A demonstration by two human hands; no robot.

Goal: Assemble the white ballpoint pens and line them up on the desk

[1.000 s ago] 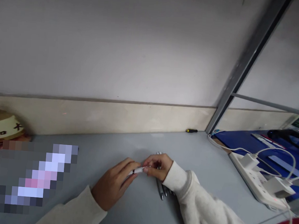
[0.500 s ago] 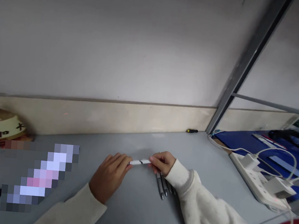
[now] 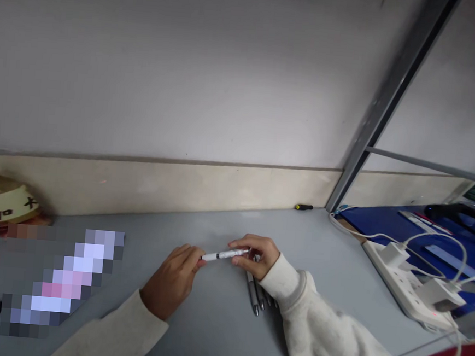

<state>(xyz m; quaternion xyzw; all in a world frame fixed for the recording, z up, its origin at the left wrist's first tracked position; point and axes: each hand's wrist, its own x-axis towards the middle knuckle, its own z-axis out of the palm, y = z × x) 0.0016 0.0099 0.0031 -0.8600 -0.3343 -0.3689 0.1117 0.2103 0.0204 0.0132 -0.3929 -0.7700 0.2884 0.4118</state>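
Note:
A white pen [image 3: 211, 256] with a dark band is held nearly level above the grey desk, its right end tilted slightly up. My left hand [image 3: 175, 276] is closed around the pen's left end, its fingers covering that tip. Around the right end, my right hand [image 3: 258, 255] has its thumb and forefinger spread, with a gap visible on either side of the pen. Whether its inner fingers touch the pen end is hard to see. Under my right hand lie several grey pens [image 3: 255, 300] with metallic tips, partly covered by the hand and sleeve.
A white power strip [image 3: 402, 284] with plugged-in chargers and cables sits at right, beside a blue surface [image 3: 366, 218]. A small black-and-yellow tool [image 3: 303, 207] lies by the wall. At left are a large labelled bottle [image 3: 3, 200] and a pixelated object [image 3: 67, 277].
My right thumb and forefinger have parted from their pinch, exposing more of the pen's right end. The left hand and the pen have shifted slightly left.

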